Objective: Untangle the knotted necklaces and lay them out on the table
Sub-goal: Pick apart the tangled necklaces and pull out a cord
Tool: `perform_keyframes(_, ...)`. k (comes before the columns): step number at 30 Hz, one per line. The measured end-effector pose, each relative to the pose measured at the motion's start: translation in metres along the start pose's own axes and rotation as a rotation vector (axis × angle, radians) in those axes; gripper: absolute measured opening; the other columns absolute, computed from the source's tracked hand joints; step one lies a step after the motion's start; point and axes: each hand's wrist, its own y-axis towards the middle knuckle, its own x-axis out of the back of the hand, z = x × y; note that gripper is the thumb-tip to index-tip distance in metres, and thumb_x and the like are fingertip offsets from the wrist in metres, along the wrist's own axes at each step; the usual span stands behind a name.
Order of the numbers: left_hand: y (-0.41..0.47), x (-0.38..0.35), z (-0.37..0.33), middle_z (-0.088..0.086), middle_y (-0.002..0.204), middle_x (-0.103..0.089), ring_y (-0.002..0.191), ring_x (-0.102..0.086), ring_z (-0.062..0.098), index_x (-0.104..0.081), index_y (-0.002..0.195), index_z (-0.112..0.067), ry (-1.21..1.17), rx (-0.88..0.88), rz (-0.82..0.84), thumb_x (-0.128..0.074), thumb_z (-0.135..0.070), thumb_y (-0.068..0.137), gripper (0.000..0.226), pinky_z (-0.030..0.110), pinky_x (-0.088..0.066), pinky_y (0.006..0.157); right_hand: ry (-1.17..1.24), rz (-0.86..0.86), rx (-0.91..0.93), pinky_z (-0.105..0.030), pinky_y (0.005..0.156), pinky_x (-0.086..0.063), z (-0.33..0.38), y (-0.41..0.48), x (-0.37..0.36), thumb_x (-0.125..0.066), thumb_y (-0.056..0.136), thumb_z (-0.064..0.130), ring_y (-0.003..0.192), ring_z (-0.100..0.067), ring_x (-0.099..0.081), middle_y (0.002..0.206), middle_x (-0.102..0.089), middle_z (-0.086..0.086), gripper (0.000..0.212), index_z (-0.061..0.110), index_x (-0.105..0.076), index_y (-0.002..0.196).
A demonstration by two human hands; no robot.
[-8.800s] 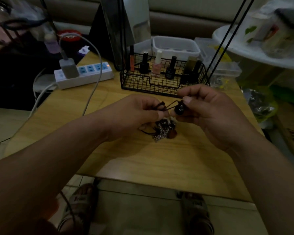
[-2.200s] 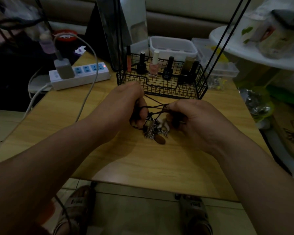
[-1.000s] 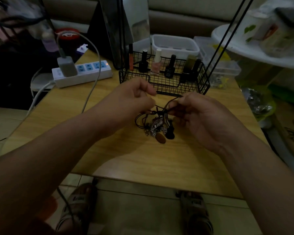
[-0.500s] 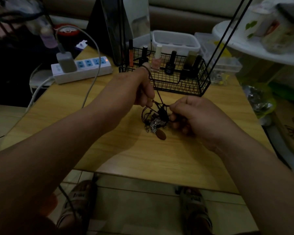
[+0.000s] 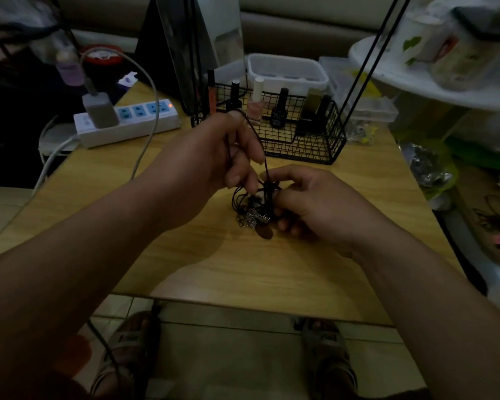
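A knotted bundle of necklaces (image 5: 253,210) lies in the middle of the wooden table (image 5: 243,269): thin black cords, a silver chain (image 5: 255,218) and a brown oval pendant (image 5: 265,231). My left hand (image 5: 214,151) is raised just above the bundle, with a black cord (image 5: 259,140) looped over its fingers and running down into the knot. My right hand (image 5: 309,200) rests to the right of the bundle and pinches the cords at the knot. Part of the tangle is hidden under its fingers.
A black wire basket (image 5: 300,134) with nail polish bottles stands just behind the hands. A white power strip (image 5: 133,122) with a grey charger and cable lies at the back left. A white tray (image 5: 286,72) and clutter sit at the back and right.
My left hand has lifted one black cord up out of the bundle over the last second. My right hand has stayed pinching the knot against the table.
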Motion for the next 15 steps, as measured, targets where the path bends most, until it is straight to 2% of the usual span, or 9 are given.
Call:
perform_keyframes(5, 0.001, 0.001, -0.001, 0.006, 0.054, -0.043, 0.063, -0.058, 0.026, -0.062, 0.088, -0.004, -0.011, 0.005, -0.024, -0.025, -0.033, 0.111, 0.052, 0.046, -0.045, 0.083, -0.002, -0.002, 0.0, -0.021, 0.048, -0.048, -0.002, 0.003, 0.002, -0.063, 0.102, 0.016, 0.059, -0.01, -0.064, 0.077, -0.069, 0.0, 0.014, 0.02, -0.072, 0.111)
perform_keyframes(8, 0.003, 0.002, 0.0, 0.004, 0.058, -0.047, 0.066, -0.06, 0.027, -0.063, 0.091, -0.006, 0.015, 0.062, -0.181, -0.032, -0.03, 0.11, 0.044, 0.043, -0.049, 0.081, -0.008, 0.043, -0.011, -0.018, 0.048, -0.046, -0.002, -0.002, 0.007, -0.062, 0.103, 0.019, 0.056, -0.006, -0.062, 0.073, -0.07, 0.003, 0.013, 0.018, -0.073, 0.096)
perform_keyframes(11, 0.006, 0.006, 0.007, 0.0, 0.058, -0.049, 0.06, -0.06, 0.021, -0.064, 0.095, -0.009, 0.074, 0.103, -0.324, -0.046, -0.02, 0.105, 0.023, 0.042, -0.053, 0.076, 0.0, 0.057, 0.01, -0.02, 0.054, -0.05, -0.002, -0.003, 0.012, -0.061, 0.103, 0.02, 0.063, -0.009, -0.064, 0.076, -0.07, 0.001, 0.018, 0.014, -0.072, 0.091)
perform_keyframes(13, 0.006, 0.006, 0.011, -0.002, 0.062, -0.053, 0.061, -0.06, 0.018, -0.064, 0.101, -0.011, 0.178, 0.098, -0.321, -0.057, -0.016, 0.102, 0.008, 0.04, -0.053, 0.071, 0.02, 0.038, 0.017, -0.022, 0.055, -0.051, -0.003, -0.003, 0.012, -0.061, 0.103, 0.018, 0.064, -0.011, -0.064, 0.077, -0.07, -0.001, 0.016, 0.009, -0.072, 0.095)
perform_keyframes(15, 0.004, 0.004, 0.014, -0.005, 0.07, -0.059, 0.064, -0.06, 0.013, -0.063, 0.11, -0.019, 0.326, 0.059, -0.245, -0.065, -0.018, 0.099, 0.012, 0.038, -0.053, 0.069, 0.046, 0.013, 0.023, -0.022, 0.054, -0.051, -0.002, -0.002, 0.011, -0.062, 0.102, 0.017, 0.062, -0.012, -0.064, 0.077, -0.07, -0.003, 0.016, 0.003, -0.07, 0.099)
